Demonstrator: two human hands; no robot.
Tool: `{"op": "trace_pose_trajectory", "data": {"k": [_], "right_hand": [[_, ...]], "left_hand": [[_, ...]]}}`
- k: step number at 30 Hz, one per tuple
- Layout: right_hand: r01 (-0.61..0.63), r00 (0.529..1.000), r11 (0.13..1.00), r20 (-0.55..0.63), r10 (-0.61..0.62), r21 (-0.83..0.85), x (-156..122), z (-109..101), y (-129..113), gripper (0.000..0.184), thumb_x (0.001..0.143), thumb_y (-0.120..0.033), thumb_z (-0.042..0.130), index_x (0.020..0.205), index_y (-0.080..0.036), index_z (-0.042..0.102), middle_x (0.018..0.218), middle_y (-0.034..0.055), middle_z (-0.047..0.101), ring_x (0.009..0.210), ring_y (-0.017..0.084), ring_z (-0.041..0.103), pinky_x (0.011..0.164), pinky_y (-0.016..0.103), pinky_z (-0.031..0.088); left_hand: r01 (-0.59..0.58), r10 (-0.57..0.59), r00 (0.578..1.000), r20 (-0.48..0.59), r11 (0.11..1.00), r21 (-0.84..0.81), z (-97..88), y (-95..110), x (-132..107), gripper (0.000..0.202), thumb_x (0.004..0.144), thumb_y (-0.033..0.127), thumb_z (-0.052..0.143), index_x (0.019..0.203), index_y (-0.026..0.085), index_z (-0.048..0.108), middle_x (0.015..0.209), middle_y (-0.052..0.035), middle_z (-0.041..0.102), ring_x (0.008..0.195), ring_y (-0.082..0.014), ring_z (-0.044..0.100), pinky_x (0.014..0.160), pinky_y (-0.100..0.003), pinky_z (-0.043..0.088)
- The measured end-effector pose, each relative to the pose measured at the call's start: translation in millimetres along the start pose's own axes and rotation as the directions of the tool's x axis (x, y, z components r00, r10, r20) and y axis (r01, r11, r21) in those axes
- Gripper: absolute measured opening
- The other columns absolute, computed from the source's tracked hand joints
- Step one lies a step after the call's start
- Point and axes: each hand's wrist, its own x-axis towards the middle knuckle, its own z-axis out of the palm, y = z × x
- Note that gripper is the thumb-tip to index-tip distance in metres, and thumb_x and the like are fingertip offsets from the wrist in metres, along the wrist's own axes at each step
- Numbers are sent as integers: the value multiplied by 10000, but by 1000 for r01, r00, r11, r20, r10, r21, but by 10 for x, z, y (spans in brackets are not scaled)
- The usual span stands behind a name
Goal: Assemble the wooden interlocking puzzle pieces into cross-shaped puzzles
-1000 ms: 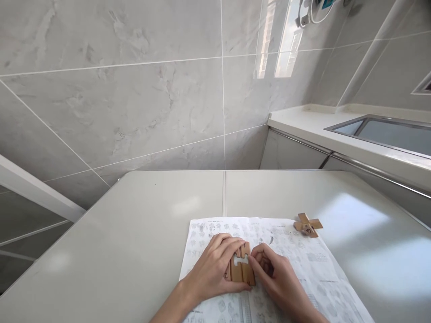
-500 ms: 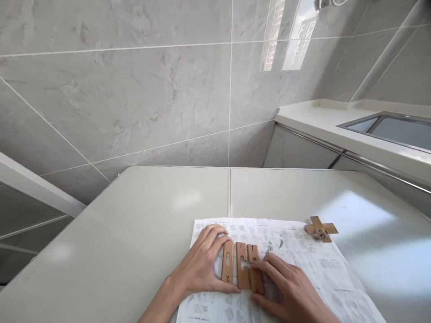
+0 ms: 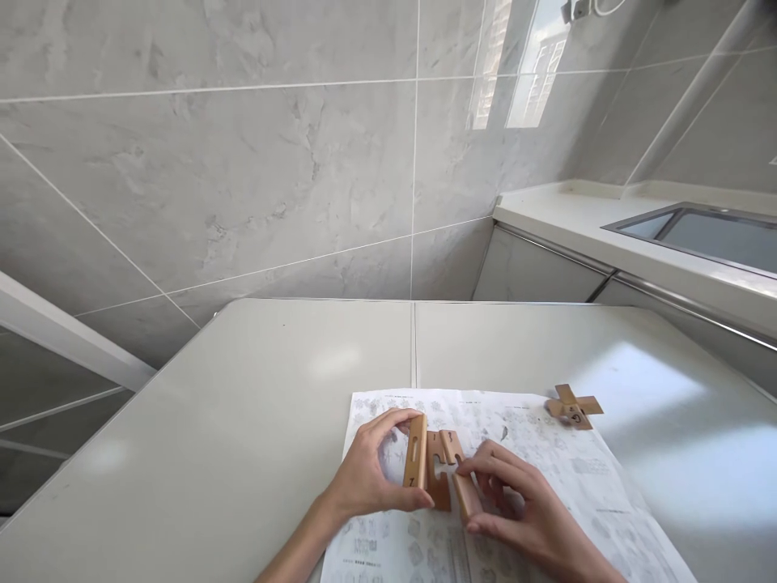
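Three flat wooden puzzle pieces lie together on a printed instruction sheet. My left hand pinches the leftmost slotted piece between thumb and fingers, tipping it up on its edge. A notched middle piece lies flat beside it. My right hand grips the right-hand piece, index finger on top and thumb under its near end. An assembled wooden cross sits apart at the sheet's far right corner.
The sheet lies on a pale grey table with a seam down its middle. A tiled wall stands behind. To the right runs a white counter with a steel sink.
The pieces were pressed together a second ago, then spread flat side by side. Now my left hand has lifted the left piece onto its edge and my right hand has closed on the right piece.
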Motion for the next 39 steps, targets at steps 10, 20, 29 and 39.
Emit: {"op": "trace_pose_trajectory", "data": {"k": [10,20,29,39], "right_hand": [[-78,982,954,187,24,288,-24,49,-73,575,658,-704,915,1046,-288,832,845,38,747,681,182,632,646,272,528],[-125,972,960,227,68,250,-46,84,-55,567,651,-703,921,1038,-297,838,845,26,742,702,196,631,652,268,540],[-190,955,971,256,148,148,-163,42,22,487,634,-558,988,1033,-319,843,952,35,768,869,252,677,779,297,578],[-354,926,843,278,255,406,-111,111,-106,534,594,-408,1030,1046,-275,780,848,-10,705,751,176,649,695,252,524]], "left_hand": [[48,4,993,116,895,-444,176,-4,1,986,659,833,807,1389,183,674,1287,-185,737,1235,-394,675,1148,-539,455],[88,11,980,197,868,-488,163,-26,9,956,688,827,792,1387,181,688,1286,-197,730,1274,-410,646,1153,-568,450],[149,8,944,331,881,-449,110,33,24,943,652,824,823,1333,177,734,1248,-190,748,1177,-391,690,1137,-565,456],[122,56,937,344,872,-474,135,-5,25,939,608,781,886,1328,200,725,1262,-173,724,1148,-372,700,1139,-556,451]]}}
